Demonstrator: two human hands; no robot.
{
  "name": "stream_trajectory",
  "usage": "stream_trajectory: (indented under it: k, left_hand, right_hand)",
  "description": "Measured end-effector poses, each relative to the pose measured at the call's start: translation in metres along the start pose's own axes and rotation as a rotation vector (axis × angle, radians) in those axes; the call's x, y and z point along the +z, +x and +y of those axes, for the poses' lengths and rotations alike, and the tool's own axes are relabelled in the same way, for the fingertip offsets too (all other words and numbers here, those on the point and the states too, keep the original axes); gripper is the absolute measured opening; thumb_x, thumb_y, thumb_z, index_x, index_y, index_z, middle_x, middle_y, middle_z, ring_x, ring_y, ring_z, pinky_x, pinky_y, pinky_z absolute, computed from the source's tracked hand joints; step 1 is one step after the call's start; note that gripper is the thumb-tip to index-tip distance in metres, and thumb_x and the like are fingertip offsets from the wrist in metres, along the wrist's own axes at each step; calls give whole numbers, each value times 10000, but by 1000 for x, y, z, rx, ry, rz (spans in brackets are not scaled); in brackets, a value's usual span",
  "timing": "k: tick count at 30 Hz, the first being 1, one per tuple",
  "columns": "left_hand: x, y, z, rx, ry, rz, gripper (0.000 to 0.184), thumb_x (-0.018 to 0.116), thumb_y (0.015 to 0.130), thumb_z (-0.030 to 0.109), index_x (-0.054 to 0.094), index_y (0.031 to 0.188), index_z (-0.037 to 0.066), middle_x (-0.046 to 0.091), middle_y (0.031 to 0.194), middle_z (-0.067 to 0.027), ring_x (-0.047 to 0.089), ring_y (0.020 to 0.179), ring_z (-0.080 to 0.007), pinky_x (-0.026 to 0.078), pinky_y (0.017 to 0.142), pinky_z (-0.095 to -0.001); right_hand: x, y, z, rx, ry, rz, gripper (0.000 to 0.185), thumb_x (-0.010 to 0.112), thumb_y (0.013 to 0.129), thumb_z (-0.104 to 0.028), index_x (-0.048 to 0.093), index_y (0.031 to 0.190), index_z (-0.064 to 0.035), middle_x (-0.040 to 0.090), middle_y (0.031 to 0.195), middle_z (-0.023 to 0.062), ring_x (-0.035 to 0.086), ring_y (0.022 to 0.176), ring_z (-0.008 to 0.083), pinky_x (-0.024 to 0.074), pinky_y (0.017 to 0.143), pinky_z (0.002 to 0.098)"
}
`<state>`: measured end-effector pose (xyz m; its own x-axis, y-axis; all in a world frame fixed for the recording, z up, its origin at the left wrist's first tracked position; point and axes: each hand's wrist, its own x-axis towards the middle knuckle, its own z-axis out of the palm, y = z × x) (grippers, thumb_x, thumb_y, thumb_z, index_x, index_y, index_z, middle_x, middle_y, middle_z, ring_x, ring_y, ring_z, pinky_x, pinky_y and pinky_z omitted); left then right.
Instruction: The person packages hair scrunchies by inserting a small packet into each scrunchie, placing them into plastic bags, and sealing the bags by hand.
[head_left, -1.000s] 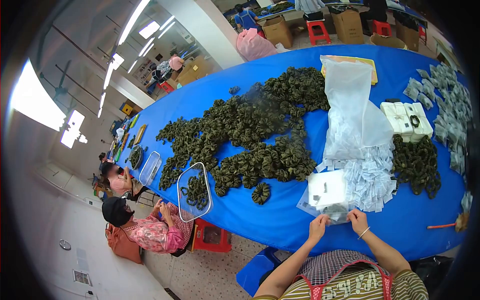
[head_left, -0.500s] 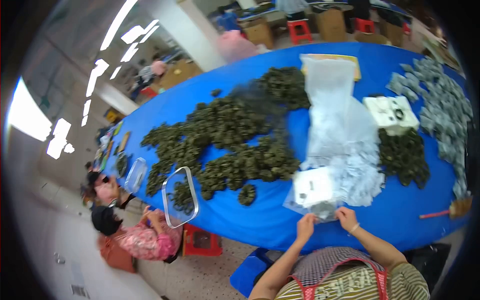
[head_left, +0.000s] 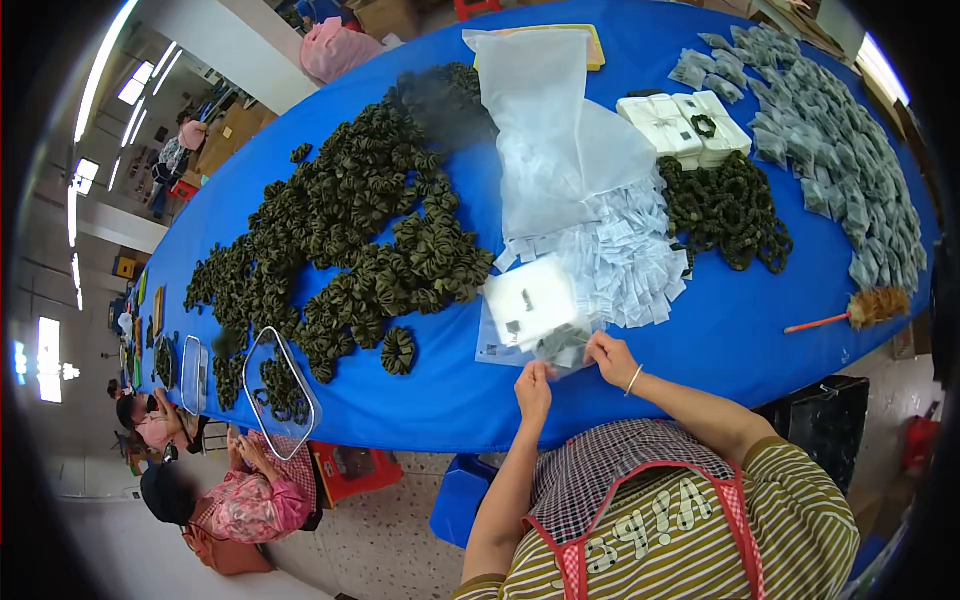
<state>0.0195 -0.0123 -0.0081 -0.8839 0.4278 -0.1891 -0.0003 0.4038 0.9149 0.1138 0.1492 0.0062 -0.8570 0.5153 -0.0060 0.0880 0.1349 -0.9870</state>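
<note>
The view has swung, showing more of the brush (head_left: 876, 307), while the left hand (head_left: 534, 395) and right hand (head_left: 616, 364) keep their grip clamped on the small bag (head_left: 564, 344), shirt letters (head_left: 650, 528) partly hidden.

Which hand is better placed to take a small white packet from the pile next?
Probably your right hand: it is nearer the pile of white packets, while your left hand is farther off, beyond the grey packet.

Stripes, Checks and a Pale Bracelet

Olive-and-white striped shirt (head_left: 800, 500), short-sleeved, with large pale lettering across it; over it, a dark checked apron (head_left: 625, 465) with red edging and red patterned straps; a thin whitish bracelet (head_left: 633, 380) circles the right wrist.
</note>
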Motion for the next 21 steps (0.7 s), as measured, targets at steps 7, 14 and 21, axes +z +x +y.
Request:
stream_trajectory:
  k: [7,14,21]
  left_hand:
    - [8,0,-14,-77,-53,-26,302,434,943,177,585,752,0,632,683,-68,593,633,-139,472,621,-282]
    - [3,-4,9,-96,74,29,265,476,909,170,623,788,-15,656,698,-84,600,631,-142,477,623,-287]
    - [9,-6,9,-268,325,18,329,492,870,279,654,752,17,659,711,-116,634,685,-253,478,663,-364]
  right_hand:
    - [-1,9,8,101,-103,34,156,499,895,-132,538,795,-19,610,610,67,606,568,169,468,542,293]
    - [2,11,8,175,-214,56,169,530,878,-170,552,779,-35,615,615,85,610,565,207,463,531,320]
    - [12,17,10,276,-574,95,234,586,838,-262,584,748,-45,623,669,138,595,633,340,451,578,436]
